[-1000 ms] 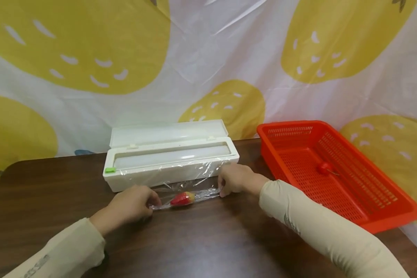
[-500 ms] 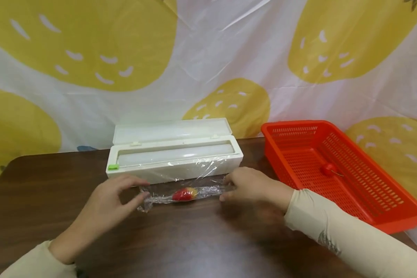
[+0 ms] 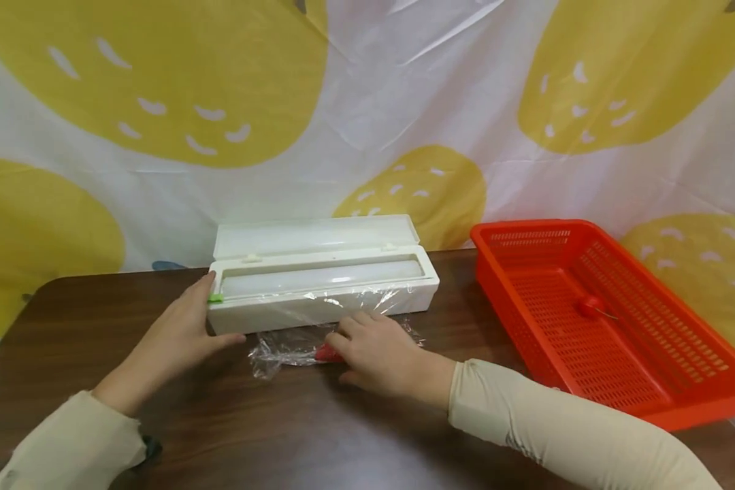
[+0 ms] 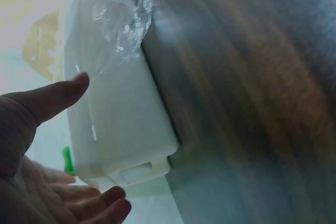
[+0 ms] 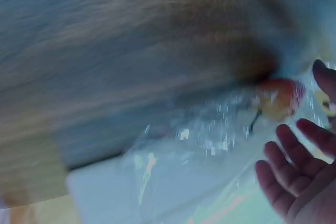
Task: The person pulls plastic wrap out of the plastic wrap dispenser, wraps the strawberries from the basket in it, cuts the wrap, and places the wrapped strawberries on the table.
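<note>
A small red-and-yellow fruit (image 3: 327, 352) lies on the table in clear plastic wrap (image 3: 275, 356), which still runs up to the white wrap dispenser (image 3: 318, 309). My right hand (image 3: 382, 350) is over the fruit and hides much of it in the head view. In the right wrist view, its thumb and fingers (image 5: 283, 174) are spread beside the fruit (image 5: 275, 103), without a visible grip. My left hand (image 3: 174, 337) is at the dispenser's left end, thumb and fingers apart. The green slider (image 3: 215, 298) is close to its fingertips; contact is unclear.
A red plastic basket (image 3: 508, 306) stands to the right, with a small red fruit with a stem (image 3: 590, 305) inside. The dispenser's lid (image 3: 318, 235) is raised against the patterned curtain (image 3: 269, 190). Brown tabletop (image 3: 269, 435) extends in front of me.
Both hands have released the wrap's twisted ends. My left hand has moved up to the dispenser's left end; my right hand has shifted left over the fruit.
</note>
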A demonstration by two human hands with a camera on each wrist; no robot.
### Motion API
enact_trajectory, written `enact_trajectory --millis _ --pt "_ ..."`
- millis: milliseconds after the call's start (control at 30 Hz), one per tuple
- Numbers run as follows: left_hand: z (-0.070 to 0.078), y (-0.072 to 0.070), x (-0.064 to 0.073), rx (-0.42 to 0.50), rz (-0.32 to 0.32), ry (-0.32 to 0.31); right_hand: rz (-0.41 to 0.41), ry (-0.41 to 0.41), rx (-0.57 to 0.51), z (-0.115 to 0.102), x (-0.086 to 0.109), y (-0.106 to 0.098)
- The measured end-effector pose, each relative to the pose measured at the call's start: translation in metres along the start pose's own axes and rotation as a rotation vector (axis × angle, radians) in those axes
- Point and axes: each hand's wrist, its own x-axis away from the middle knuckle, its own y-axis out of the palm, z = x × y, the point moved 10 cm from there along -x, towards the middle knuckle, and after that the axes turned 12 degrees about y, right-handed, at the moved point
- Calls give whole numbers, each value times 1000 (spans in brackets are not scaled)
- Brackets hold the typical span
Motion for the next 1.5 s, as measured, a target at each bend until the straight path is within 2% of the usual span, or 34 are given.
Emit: enact_trajectory --millis 100,200,367,500,600,767,833,967,1133,1267,1400,1500 --pt "3 1 -1 1 -18 5 11 -3 57 -6 -4 7" --pt "5 1 0 3 -35 4 4 -10 40 -5 -7 7" --pt "2 1 2 -18 -61 -56 -104 -17 -55 1 -10 6" --pt "-2 -2 0 -5 -26 -104 -158 -32 -68 0 -11 7" --pt "-3 -3 -3 21 16 -113 -129 -26 -103 0 -12 3" --pt "-8 -5 -10 94 105 -85 11 -25 -233 1 -23 -17" --pt "-12 -7 -11 118 143 -75 25 -30 -255 -3 -31 -22" --pt "-19 -8 -9 135 177 -68 -29 9 -307 -9 -53 -29" --pt "-23 -8 -13 145 159 -55 -87 153 -409 -10 -93 -30" --pt "-24 -6 -18 134 148 -34 -132 268 -468 -14 -123 -20" --pt "-24 -4 -19 135 155 -1 -133 319 -445 -28 -142 -9" --pt "-28 -4 -15 152 170 13 -73 329 -370 -40 -151 -9"
